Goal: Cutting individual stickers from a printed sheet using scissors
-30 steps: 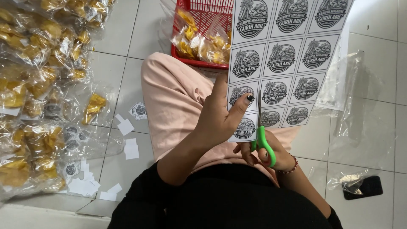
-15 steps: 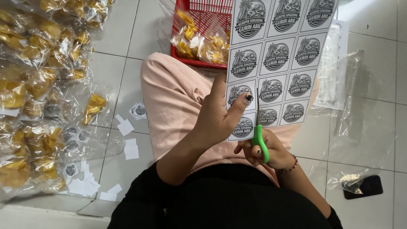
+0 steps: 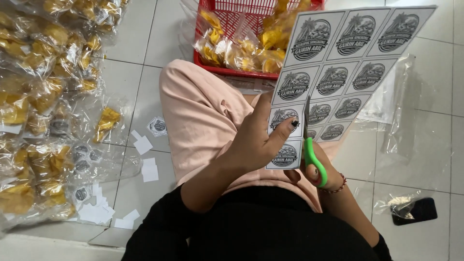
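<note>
two hands share the work: the left hand (image 3: 256, 145) pinches the white paper sheet of round printed labels (image 3: 333, 77) taut by its lower edge, while just beside that grip the right hand (image 3: 316, 169) closes around green-handled scissors (image 3: 309, 145), blades slicing up between columns.

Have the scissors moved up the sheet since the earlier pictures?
Yes. The scissors have advanced up the label sheet, towards the red basket.
</note>
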